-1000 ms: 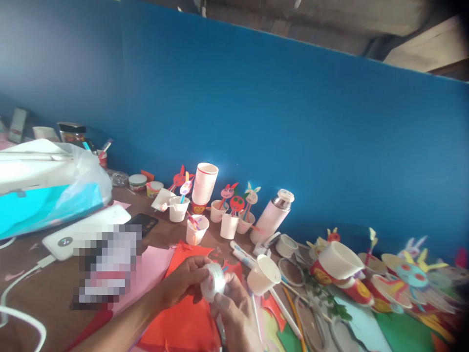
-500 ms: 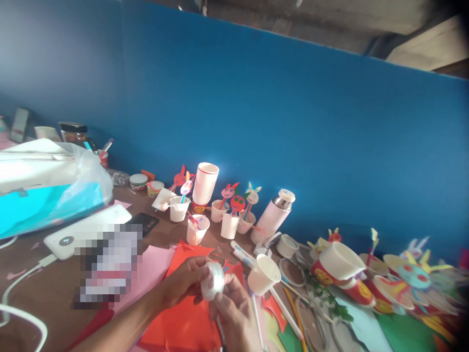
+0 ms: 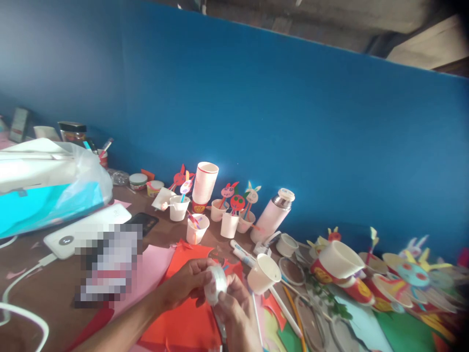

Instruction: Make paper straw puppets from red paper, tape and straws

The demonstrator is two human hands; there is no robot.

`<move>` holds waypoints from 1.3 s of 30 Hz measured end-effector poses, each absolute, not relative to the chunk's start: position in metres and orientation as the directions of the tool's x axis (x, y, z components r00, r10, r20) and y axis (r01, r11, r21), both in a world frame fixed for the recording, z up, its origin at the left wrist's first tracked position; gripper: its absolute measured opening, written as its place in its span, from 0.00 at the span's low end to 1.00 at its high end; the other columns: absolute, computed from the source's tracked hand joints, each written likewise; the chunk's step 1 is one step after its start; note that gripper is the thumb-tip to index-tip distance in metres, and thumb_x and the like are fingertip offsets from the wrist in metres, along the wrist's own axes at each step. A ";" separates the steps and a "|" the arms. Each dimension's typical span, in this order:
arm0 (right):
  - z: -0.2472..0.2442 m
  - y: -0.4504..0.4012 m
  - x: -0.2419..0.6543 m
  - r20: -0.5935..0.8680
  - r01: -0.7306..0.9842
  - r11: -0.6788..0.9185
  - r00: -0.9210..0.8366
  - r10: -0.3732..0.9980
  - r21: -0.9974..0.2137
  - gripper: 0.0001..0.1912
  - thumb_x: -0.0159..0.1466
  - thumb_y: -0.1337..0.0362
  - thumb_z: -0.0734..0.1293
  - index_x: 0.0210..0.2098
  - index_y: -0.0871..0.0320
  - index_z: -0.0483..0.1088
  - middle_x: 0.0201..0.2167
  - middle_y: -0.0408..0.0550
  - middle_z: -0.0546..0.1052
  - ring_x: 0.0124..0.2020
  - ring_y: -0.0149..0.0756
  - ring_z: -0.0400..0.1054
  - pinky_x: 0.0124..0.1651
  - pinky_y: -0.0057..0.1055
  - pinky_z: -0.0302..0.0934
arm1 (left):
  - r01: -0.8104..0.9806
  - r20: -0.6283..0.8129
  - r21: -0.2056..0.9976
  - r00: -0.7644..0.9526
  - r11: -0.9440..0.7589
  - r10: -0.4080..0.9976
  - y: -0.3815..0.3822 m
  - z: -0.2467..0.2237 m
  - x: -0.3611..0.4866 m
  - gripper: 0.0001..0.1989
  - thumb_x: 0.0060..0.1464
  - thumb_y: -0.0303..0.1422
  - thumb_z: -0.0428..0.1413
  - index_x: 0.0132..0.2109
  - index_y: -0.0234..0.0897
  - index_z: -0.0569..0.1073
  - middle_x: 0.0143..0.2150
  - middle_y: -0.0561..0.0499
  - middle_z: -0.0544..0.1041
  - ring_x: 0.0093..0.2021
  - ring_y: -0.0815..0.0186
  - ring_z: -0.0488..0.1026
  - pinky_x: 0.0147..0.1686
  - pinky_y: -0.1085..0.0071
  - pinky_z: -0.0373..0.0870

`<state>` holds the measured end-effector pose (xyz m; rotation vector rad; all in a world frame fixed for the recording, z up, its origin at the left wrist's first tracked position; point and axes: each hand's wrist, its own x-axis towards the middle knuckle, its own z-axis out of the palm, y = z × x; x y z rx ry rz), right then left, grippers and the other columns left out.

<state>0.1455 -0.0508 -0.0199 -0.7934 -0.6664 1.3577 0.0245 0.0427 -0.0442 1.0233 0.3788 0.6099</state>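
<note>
A roll of clear tape point(image 3: 216, 285) is held between both hands above red paper point(image 3: 172, 320). My left hand point(image 3: 188, 282) grips its left side with thumb and fingers. On the right side, my right hand point(image 3: 236, 305) has its fingers closed against the roll, thumb near the lower edge. Whether a strip of tape is lifted is too blurred to tell. Just right of my right hand stands a white paper cup point(image 3: 264, 275). Pink paper point(image 3: 150, 271) lies to the left, partly under the red sheet.
Behind stand paper cups with rabbit-face cutouts point(image 3: 230, 225), a cup stack point(image 3: 205, 183) and a thermos point(image 3: 273, 215). Decorated cups point(image 3: 340, 261), tape rolls point(image 3: 291, 270) and a pencil point(image 3: 295, 313) crowd the right. A power bank point(image 3: 88, 232) and plastic bag point(image 3: 88, 171) lie left.
The tape roll has turned slightly and shifted a little to the right in my hands. The rest of the table looks unchanged.
</note>
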 end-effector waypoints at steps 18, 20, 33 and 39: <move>-0.022 -0.048 0.154 -0.102 -0.592 -0.016 0.113 0.988 -0.806 0.13 0.56 0.57 0.74 0.34 0.56 0.69 0.22 0.39 0.71 0.21 0.27 0.59 0.26 0.23 0.52 | -0.194 -0.028 0.954 0.704 0.229 0.710 0.047 -0.045 0.023 0.25 0.49 0.53 0.62 0.38 0.32 0.72 0.23 0.54 0.70 0.18 0.76 0.61 0.17 0.80 0.58; -0.019 -0.049 0.153 -0.120 -0.577 -0.033 0.115 0.986 -0.816 0.10 0.55 0.60 0.73 0.33 0.56 0.70 0.24 0.40 0.72 0.23 0.29 0.62 0.28 0.24 0.56 | -0.159 -0.029 0.967 0.709 0.200 0.705 0.048 -0.044 0.023 0.23 0.51 0.51 0.61 0.37 0.32 0.73 0.23 0.55 0.70 0.18 0.76 0.61 0.17 0.80 0.59; -0.025 -0.052 0.159 -0.075 -0.573 -0.040 0.038 0.996 -0.819 0.09 0.53 0.62 0.72 0.31 0.57 0.69 0.25 0.41 0.73 0.21 0.27 0.57 0.28 0.25 0.54 | -0.157 -0.020 0.966 0.747 0.205 0.665 0.045 -0.035 0.020 0.19 0.51 0.47 0.62 0.33 0.34 0.71 0.21 0.56 0.70 0.18 0.76 0.63 0.17 0.80 0.56; -0.024 -0.054 0.158 -0.025 -0.571 -0.006 0.025 0.999 -0.821 0.09 0.52 0.64 0.69 0.34 0.57 0.70 0.27 0.42 0.75 0.24 0.30 0.62 0.28 0.25 0.54 | -0.148 -0.019 0.968 0.759 0.201 0.651 0.045 -0.033 0.021 0.18 0.51 0.47 0.62 0.33 0.34 0.71 0.22 0.56 0.70 0.19 0.75 0.62 0.18 0.79 0.57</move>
